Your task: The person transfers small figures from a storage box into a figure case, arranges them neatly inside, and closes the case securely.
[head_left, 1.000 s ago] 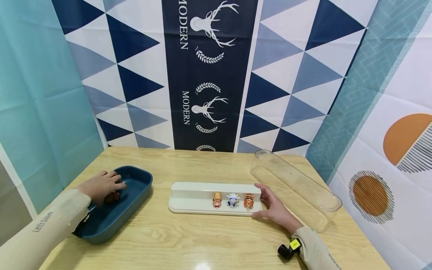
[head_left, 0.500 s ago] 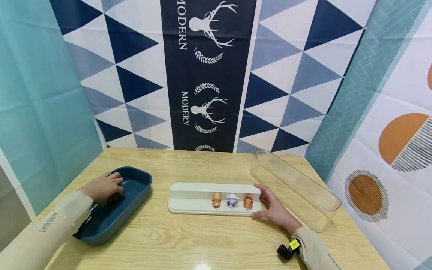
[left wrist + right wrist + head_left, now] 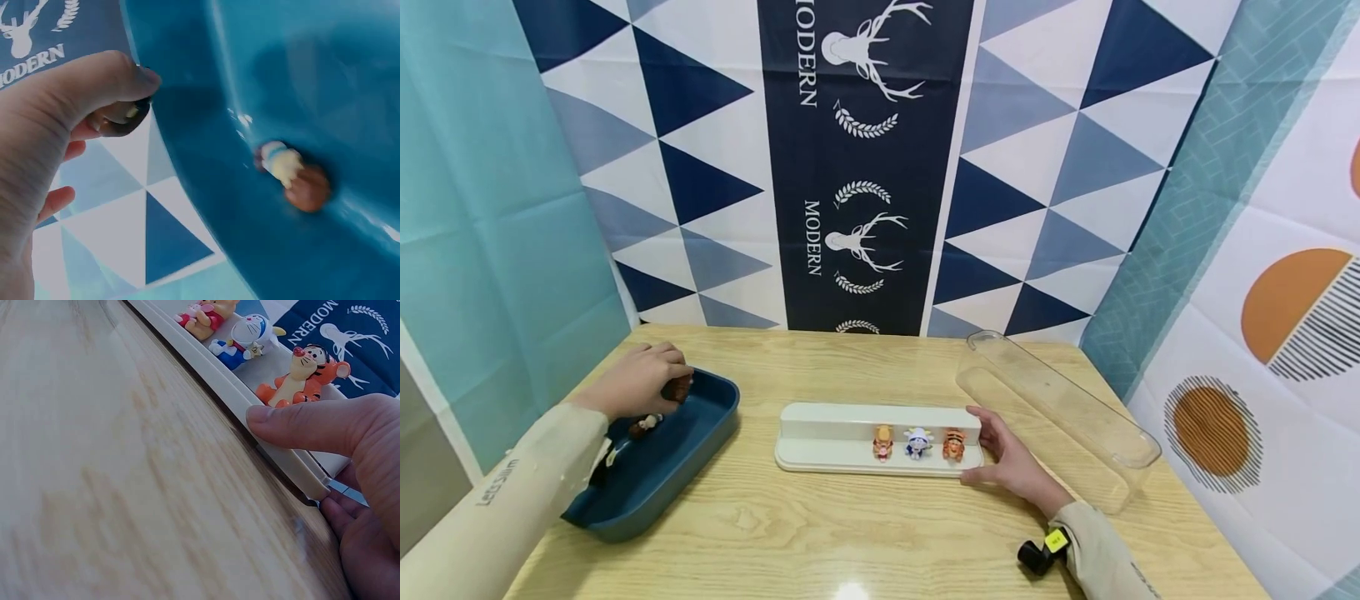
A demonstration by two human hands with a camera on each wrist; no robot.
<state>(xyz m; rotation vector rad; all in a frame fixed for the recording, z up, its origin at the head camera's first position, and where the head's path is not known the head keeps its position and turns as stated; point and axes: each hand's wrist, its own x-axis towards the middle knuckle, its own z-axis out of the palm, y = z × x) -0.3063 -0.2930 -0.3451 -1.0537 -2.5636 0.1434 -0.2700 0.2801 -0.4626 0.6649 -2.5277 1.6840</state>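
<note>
My left hand [image 3: 638, 382] pinches a small dark brown figurine [image 3: 678, 389] between thumb and fingers, above the dark blue basin [image 3: 696, 454]. Most of that figurine is hidden by the fingers. A second figurine [image 3: 289, 167], brown-headed with a pale body, lies on the basin's floor. My right hand [image 3: 1011, 462] grips the right end of a white stepped display base [image 3: 827, 452], thumb along its front edge. Seated in a row on the base are an orange Tigger figurine [image 3: 303, 378], a blue-and-white Doraemon figurine [image 3: 245, 340] and a Winnie the Pooh figurine [image 3: 209, 317].
A clear plastic cover [image 3: 1060, 408] lies slantwise on the wooden table [image 3: 820, 542], right of the base. Patterned cloth [image 3: 865, 167] hangs behind the table, with more cloth along both sides.
My left hand has reached into the basin, taken hold of the dark brown figurine and lifted it upward. The right hand and the base have stayed in place.
</note>
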